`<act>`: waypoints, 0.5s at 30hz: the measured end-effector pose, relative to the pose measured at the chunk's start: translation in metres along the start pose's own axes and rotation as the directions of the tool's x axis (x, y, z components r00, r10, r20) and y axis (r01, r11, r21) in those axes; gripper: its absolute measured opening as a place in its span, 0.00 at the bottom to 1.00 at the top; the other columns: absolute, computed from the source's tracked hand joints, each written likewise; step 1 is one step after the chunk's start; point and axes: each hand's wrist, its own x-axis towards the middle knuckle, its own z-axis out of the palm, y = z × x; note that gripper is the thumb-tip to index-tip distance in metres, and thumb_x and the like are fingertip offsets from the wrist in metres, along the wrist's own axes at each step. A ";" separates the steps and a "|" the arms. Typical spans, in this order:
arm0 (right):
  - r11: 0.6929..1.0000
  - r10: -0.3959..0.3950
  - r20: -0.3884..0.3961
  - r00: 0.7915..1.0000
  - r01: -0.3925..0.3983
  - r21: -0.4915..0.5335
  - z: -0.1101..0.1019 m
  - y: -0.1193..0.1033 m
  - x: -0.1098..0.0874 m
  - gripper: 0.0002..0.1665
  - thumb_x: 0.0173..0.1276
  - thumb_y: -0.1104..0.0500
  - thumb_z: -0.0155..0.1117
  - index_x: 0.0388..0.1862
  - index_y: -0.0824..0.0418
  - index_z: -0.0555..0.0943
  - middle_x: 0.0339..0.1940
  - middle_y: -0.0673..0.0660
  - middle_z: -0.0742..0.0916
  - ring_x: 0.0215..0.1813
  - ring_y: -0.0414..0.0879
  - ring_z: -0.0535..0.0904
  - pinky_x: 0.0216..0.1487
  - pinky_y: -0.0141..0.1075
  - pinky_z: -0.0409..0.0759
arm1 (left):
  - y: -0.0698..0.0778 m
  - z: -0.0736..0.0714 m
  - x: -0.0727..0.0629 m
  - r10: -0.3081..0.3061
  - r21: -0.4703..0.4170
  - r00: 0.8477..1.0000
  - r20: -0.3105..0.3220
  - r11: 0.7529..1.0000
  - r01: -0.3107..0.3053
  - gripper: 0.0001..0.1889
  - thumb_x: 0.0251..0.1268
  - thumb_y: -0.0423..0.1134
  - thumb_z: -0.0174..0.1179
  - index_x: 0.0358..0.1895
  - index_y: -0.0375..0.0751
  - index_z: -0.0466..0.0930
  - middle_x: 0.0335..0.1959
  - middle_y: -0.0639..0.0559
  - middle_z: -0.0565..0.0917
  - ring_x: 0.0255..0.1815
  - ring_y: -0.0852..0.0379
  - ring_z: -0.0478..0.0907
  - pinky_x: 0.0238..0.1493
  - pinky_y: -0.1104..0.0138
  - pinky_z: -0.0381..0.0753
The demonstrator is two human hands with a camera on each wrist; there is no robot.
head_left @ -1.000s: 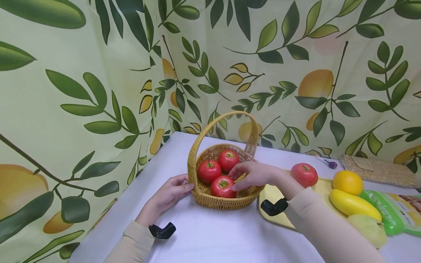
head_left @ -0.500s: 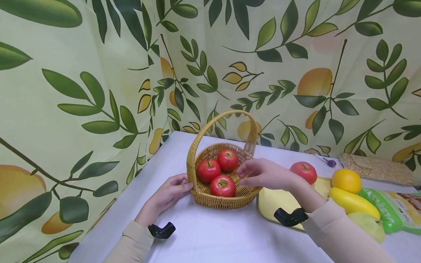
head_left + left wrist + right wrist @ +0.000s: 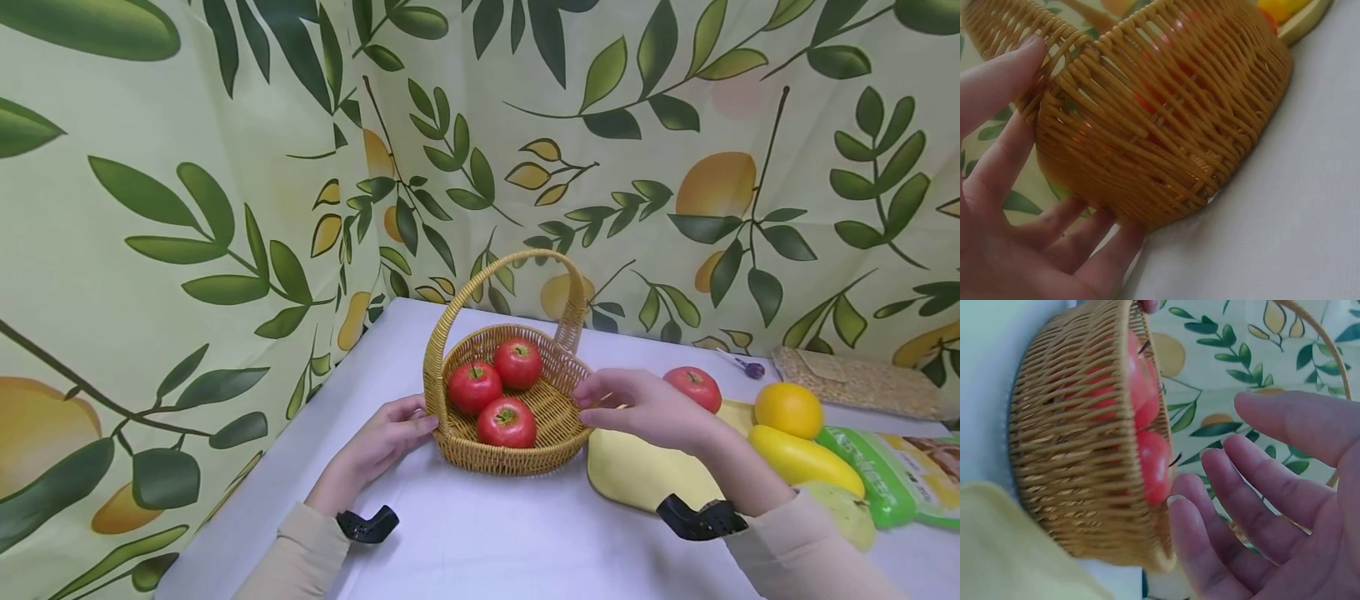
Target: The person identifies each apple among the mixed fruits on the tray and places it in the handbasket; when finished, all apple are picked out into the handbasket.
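Three red apples (image 3: 507,422) lie in a brown wicker basket (image 3: 510,460) with a tall arched handle. My left hand (image 3: 384,442) holds the basket at its left side. In the left wrist view, the thumb (image 3: 1004,78) lies on the weave by the handle's base, with the fingers spread along the wall. My right hand (image 3: 648,410) hovers at the basket's right rim, holding nothing. Its fingers are loosely bent and apart from the apples, as the right wrist view shows. Below that hand is a yellow tray (image 3: 637,475), partly hidden by the forearm.
Right of the basket are a red fruit (image 3: 693,388), an orange (image 3: 789,410), a yellow mango (image 3: 806,461) and a pale green fruit (image 3: 837,512). A green package (image 3: 877,479), a brown packet (image 3: 858,383) and a purple-headed stick (image 3: 753,370) lie farther right. Patterned cloth (image 3: 637,250) hangs behind.
My right hand has let go of the front apple, drawn out of the basket and moved right past its rim. The left hand stays at the basket.
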 end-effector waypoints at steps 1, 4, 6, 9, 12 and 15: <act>1.000 0.015 -0.011 1.000 -0.015 0.007 0.000 0.003 -0.003 0.16 0.71 0.48 0.70 0.54 0.52 0.84 0.51 0.52 0.87 0.55 0.50 0.82 0.53 0.45 0.83 | 0.000 0.000 0.000 0.002 0.002 1.000 0.001 1.000 -0.002 0.06 0.71 0.34 0.62 0.46 0.47 0.85 0.60 0.35 0.76 0.59 0.53 0.77 0.64 0.60 0.76; 0.998 0.042 -0.033 0.999 -0.041 0.039 0.000 0.013 -0.010 0.18 0.71 0.48 0.70 0.55 0.54 0.83 0.52 0.53 0.86 0.53 0.50 0.83 0.51 0.43 0.83 | 0.000 0.000 0.000 0.006 0.005 1.000 0.005 1.000 -0.006 0.05 0.71 0.35 0.62 0.45 0.47 0.84 0.60 0.36 0.76 0.58 0.53 0.77 0.64 0.60 0.76; 0.996 0.057 -0.050 0.997 -0.053 0.071 -0.001 0.021 -0.015 0.19 0.71 0.49 0.70 0.56 0.57 0.83 0.53 0.56 0.86 0.52 0.51 0.84 0.50 0.43 0.84 | 0.000 0.000 0.000 0.005 0.002 1.000 0.005 1.000 -0.005 0.05 0.71 0.34 0.62 0.46 0.47 0.84 0.60 0.36 0.76 0.59 0.53 0.77 0.64 0.59 0.76; 0.992 0.074 -0.089 0.993 -0.064 0.106 -0.002 0.032 -0.023 0.21 0.72 0.51 0.69 0.57 0.61 0.82 0.53 0.58 0.86 0.51 0.52 0.85 0.49 0.44 0.83 | 0.000 0.001 0.000 0.001 -0.004 1.000 0.001 1.000 -0.001 0.06 0.71 0.33 0.61 0.46 0.47 0.84 0.61 0.36 0.76 0.60 0.53 0.77 0.65 0.59 0.76; 0.990 0.109 -0.152 0.982 -0.094 0.102 -0.003 0.040 -0.030 0.22 0.72 0.50 0.69 0.58 0.61 0.81 0.54 0.58 0.86 0.52 0.52 0.84 0.49 0.43 0.83 | 0.000 0.001 -0.001 0.001 -0.010 1.000 -0.003 1.000 -0.001 0.07 0.71 0.32 0.61 0.45 0.47 0.85 0.61 0.37 0.76 0.59 0.52 0.77 0.65 0.59 0.76; 0.991 0.135 -0.247 0.960 -0.127 0.048 -0.003 0.045 -0.036 0.23 0.72 0.48 0.69 0.59 0.60 0.82 0.55 0.57 0.86 0.53 0.53 0.84 0.48 0.42 0.82 | 0.000 0.001 -0.001 0.012 -0.020 1.000 0.006 1.000 -0.012 0.07 0.71 0.32 0.61 0.45 0.47 0.85 0.58 0.39 0.78 0.58 0.53 0.78 0.65 0.59 0.76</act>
